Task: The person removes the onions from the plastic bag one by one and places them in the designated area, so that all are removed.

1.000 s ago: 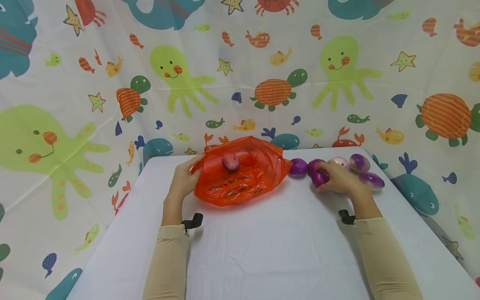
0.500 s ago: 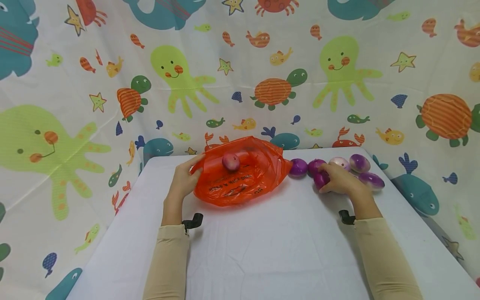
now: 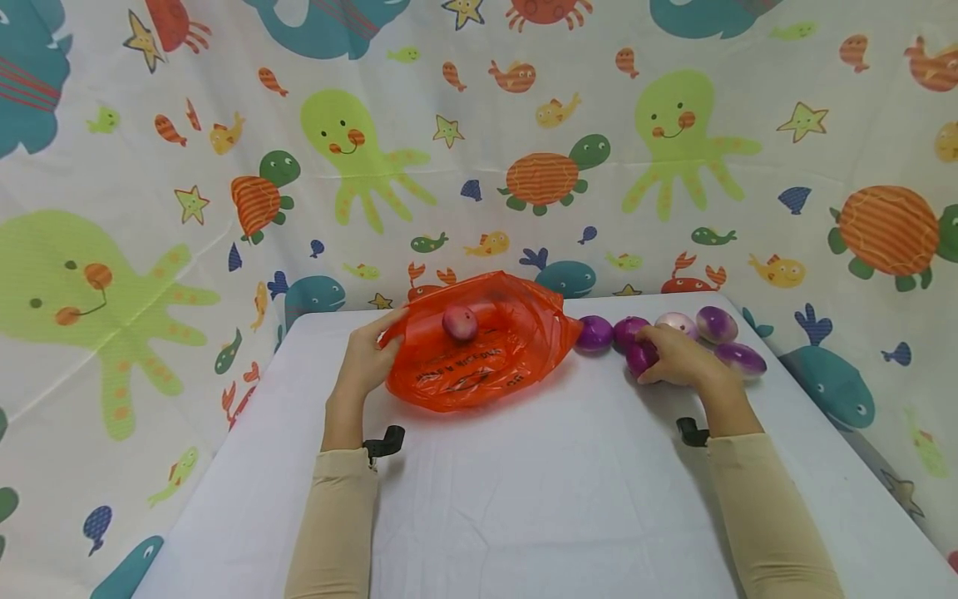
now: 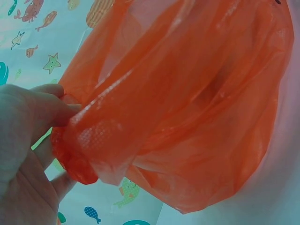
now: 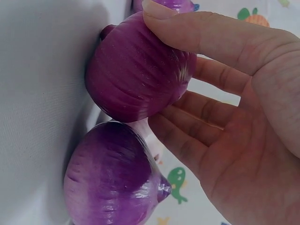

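Observation:
My left hand (image 3: pixel 368 353) pinches the edge of a crinkled orange-red plastic bag (image 3: pixel 486 383) with dark print. In the left wrist view the bag's bunched edge (image 4: pixel 79 159) sits between thumb and fingers. A reddish onion (image 3: pixel 460 323) shows at the bag; whether it lies inside or on top I cannot tell. At the right, my right hand (image 3: pixel 683 356) grips a dark purple onion (image 5: pixel 140 70), thumb on one side and fingers on the other. Another purple onion (image 5: pixel 112 178) lies against it in the right wrist view.
More onions lie around the right hand: two purple ones (image 3: pixel 595 334) between it and the bag, a pale one (image 3: pixel 677 324) behind, and two purple-and-white ones (image 3: pixel 740 359) to its right. A white cloth covers the table (image 3: pixel 524 499). A sea-animal curtain (image 3: pixel 479 125) hangs behind.
The onion in the right hand has shifted slightly to the right and toward me since one second ago. The left hand and the bag have stayed put.

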A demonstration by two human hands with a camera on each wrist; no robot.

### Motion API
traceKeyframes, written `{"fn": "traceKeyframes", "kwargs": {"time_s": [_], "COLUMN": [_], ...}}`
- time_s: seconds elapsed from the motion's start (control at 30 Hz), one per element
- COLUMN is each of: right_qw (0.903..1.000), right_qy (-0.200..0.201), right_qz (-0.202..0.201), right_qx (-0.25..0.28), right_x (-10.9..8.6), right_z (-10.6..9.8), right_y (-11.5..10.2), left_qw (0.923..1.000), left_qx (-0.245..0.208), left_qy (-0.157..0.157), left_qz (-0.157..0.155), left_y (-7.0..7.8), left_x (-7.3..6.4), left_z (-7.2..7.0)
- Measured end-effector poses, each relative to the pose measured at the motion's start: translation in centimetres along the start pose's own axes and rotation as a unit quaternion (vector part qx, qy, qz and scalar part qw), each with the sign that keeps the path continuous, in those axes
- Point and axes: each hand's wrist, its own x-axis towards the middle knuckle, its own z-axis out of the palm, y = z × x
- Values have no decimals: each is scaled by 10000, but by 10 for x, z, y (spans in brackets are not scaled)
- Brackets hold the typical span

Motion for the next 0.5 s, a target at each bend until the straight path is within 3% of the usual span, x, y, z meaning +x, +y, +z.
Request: {"fn": "traceKeyframes", "kwargs": {"time_s": [0.5], "right_qw": [9999], "right_qy": [67], "right_qz": [-86], "right_qx": [-109], "right_x": [-3], "right_z": [-3], "right_y": [-4], "left_qw": [10000], "left_qx": [-12], "left_qy": [-17], "left_qz": [-8], "left_y": [-1], "left_x": [0], "left_z": [0]}}
